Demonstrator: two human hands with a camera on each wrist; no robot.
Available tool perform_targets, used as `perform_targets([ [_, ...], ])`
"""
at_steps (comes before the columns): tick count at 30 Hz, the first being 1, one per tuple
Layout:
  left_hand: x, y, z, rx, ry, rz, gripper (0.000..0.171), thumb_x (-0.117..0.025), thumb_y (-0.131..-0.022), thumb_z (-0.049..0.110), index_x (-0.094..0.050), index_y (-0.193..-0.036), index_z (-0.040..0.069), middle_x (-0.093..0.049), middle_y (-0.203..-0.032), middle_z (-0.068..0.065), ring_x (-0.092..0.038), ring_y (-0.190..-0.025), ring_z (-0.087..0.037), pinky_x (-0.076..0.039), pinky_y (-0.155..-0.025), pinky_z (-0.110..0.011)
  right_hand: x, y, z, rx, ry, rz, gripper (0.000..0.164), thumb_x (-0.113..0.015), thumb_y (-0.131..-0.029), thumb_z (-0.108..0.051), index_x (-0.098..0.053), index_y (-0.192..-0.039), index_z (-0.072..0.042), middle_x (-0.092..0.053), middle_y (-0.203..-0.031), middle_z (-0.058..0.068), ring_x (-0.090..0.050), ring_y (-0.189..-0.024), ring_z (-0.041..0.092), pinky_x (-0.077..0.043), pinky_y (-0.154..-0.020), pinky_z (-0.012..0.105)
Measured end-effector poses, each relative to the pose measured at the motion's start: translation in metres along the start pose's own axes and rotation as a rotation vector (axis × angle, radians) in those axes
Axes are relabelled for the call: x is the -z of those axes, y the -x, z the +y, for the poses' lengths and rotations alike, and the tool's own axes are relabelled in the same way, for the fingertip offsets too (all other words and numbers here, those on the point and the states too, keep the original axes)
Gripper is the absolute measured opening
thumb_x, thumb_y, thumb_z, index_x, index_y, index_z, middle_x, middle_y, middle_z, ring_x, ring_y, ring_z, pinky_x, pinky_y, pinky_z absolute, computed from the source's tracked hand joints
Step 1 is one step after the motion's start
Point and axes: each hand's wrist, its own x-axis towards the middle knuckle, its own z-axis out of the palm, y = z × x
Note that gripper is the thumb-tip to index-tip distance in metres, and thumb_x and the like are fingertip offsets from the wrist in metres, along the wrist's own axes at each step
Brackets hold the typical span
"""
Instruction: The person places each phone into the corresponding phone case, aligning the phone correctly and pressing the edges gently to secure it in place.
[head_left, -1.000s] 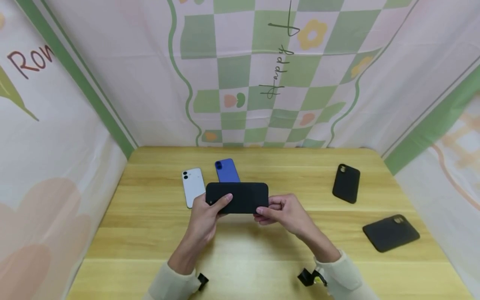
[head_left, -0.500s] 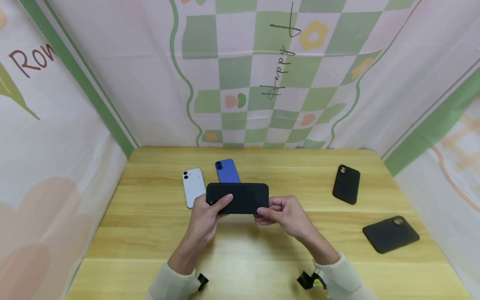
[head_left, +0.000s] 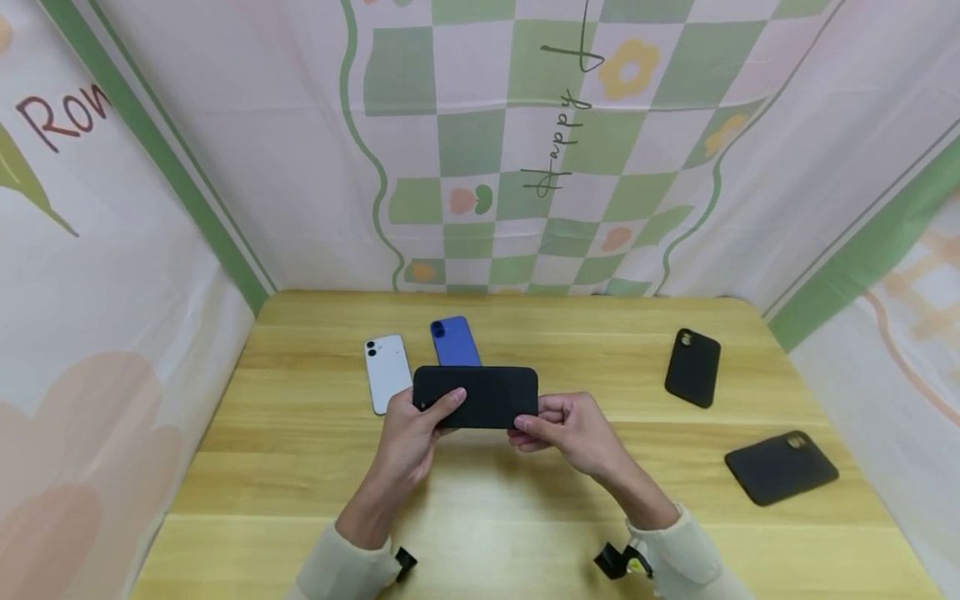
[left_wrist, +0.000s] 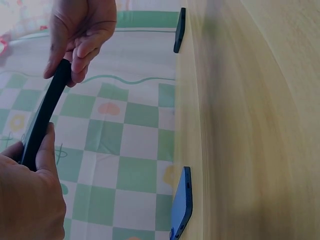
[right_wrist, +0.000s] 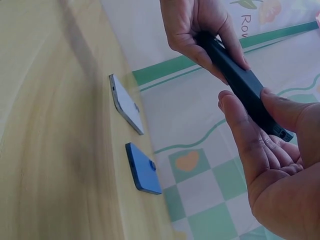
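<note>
A phone in a black case (head_left: 487, 387) is held sideways above the table, its dark face toward the head camera. My left hand (head_left: 405, 437) grips its left end, thumb across the face and fingers behind. At the lower right corner, my right hand (head_left: 573, 429) pinches the phone between thumb and fingers. The right wrist view shows the cased phone (right_wrist: 242, 85) edge-on, with both hands around its ends. Behind it on the table lie a white phone (head_left: 387, 373) and a blue phone (head_left: 454, 340), whose lower part is hidden in the head view.
Two black phone cases with camera cutouts lie on the right of the wooden table (head_left: 315, 475): one farther back (head_left: 692, 368), one nearer the edge (head_left: 782, 468). Patterned cloth (head_left: 472, 142) hangs behind the table and along both sides.
</note>
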Motion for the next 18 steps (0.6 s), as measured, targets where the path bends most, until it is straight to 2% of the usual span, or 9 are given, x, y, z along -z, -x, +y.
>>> perform_targets([
  [9,-0.0001,-0.0007,-0.0008,0.014,0.025,-0.01,0.031,-0.068,-0.1,-0.004,-0.057,-0.128,-0.012,-0.066,-0.121,-0.02,-0.075,-0.107,-0.026,-0.063,-0.089,-0.037,-0.0006,-0.0004,0.0016,0.017,-0.036,0.015,0.023,-0.071,-0.1,-0.002,-0.068,-0.1,0.02,-0.076,-0.094,0.031,-0.08,-0.082,0.024,-0.064,-0.077,0.049],
  [18,-0.0005,-0.0014,-0.0011,0.028,0.031,-0.007,0.032,-0.068,-0.1,-0.004,-0.056,-0.129,-0.011,-0.065,-0.123,-0.02,-0.075,-0.108,-0.027,-0.063,-0.09,-0.037,-0.0012,0.0006,0.0039,0.042,-0.072,0.02,0.023,-0.072,-0.099,0.001,-0.064,-0.092,0.021,-0.077,-0.091,0.028,-0.08,-0.081,0.029,-0.065,-0.074,0.045],
])
